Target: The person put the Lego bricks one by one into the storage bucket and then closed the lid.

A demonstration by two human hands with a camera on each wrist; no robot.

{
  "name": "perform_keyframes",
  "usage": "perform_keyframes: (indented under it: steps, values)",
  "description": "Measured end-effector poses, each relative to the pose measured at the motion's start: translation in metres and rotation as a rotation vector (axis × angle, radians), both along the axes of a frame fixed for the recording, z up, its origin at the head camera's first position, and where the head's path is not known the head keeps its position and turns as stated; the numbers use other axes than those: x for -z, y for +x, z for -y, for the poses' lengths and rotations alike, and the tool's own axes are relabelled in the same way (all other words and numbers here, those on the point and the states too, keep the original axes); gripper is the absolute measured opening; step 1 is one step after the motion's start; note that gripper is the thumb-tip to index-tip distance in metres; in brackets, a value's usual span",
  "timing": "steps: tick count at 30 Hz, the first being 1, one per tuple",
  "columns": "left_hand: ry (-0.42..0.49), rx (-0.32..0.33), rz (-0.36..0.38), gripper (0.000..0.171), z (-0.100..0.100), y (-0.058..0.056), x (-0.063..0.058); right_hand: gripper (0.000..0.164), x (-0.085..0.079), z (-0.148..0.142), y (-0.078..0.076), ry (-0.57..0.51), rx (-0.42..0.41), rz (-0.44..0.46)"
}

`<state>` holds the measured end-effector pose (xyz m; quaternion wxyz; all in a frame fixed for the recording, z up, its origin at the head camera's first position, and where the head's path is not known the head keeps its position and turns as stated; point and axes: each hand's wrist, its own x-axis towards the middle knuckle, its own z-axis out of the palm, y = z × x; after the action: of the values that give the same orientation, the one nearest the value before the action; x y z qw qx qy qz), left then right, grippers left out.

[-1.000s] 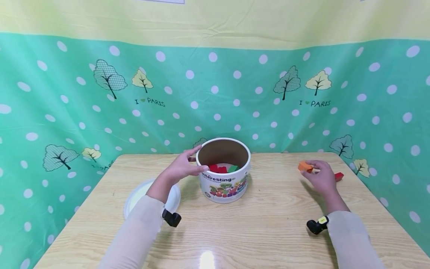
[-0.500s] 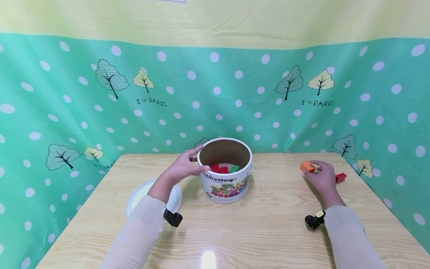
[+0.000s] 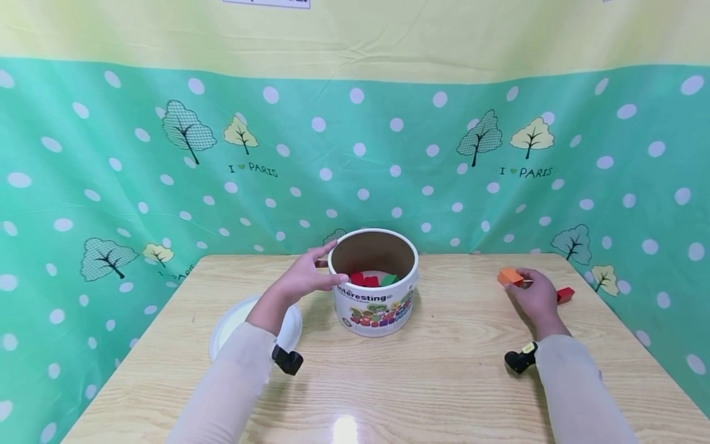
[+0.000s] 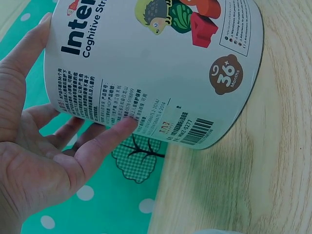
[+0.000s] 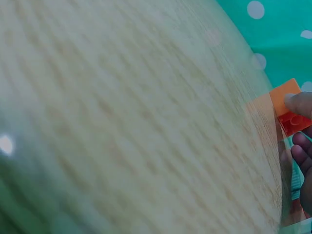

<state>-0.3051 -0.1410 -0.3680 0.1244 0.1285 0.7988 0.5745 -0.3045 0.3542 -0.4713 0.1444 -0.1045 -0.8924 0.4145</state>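
A white bucket (image 3: 373, 317) printed "Interesting" stands upright near the back of the table, with red bricks (image 3: 364, 280) and a green brick (image 3: 389, 280) inside. My left hand (image 3: 304, 275) touches its left side, the thumb and fingers spread and fairly straight along the rim and printed wall. At the right, my right hand (image 3: 534, 297) pinches an orange toy building brick (image 3: 509, 275) between thumb and fingers. In the right wrist view, the orange brick (image 5: 282, 100) shows its hollow underside, and only part of the hand is in frame. A red brick (image 3: 564, 295) lies just right of this hand.
A round white lid (image 3: 289, 327) lies on the wooden table (image 3: 432, 370) at the left, partly hidden under my left forearm. Behind the table hangs a green, dotted cloth (image 3: 388, 154). Each wrist carries a small black camera.
The orange brick has turned slightly in my right fingers, and the right forearm has shifted a little forward. My left hand stays at the bucket. The head view has shifted slightly.
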Motion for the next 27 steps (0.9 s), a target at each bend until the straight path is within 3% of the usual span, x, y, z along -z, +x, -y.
perform_keyframes:
  steps: [5, 11, 22, 27]
  values:
    - [-0.001, 0.002, -0.005, 0.096, 0.0, 0.0, 0.0, 0.05, -0.001, 0.002, 0.001, 0.018, -0.012, 0.017]
    - [0.009, 0.021, -0.015, 0.096, 0.0, 0.0, 0.0, 0.051, -0.005, 0.009, 0.006, -0.041, -0.045, 0.006]
    - [0.002, 0.003, -0.005, 0.093, -0.001, 0.0, 0.0, 0.051, -0.026, 0.025, 0.022, -0.031, -0.133, -0.029]
    - [0.003, -0.002, -0.001, 0.095, 0.0, 0.0, 0.001, 0.048, -0.035, 0.036, 0.025, -0.031, -0.183, -0.087]
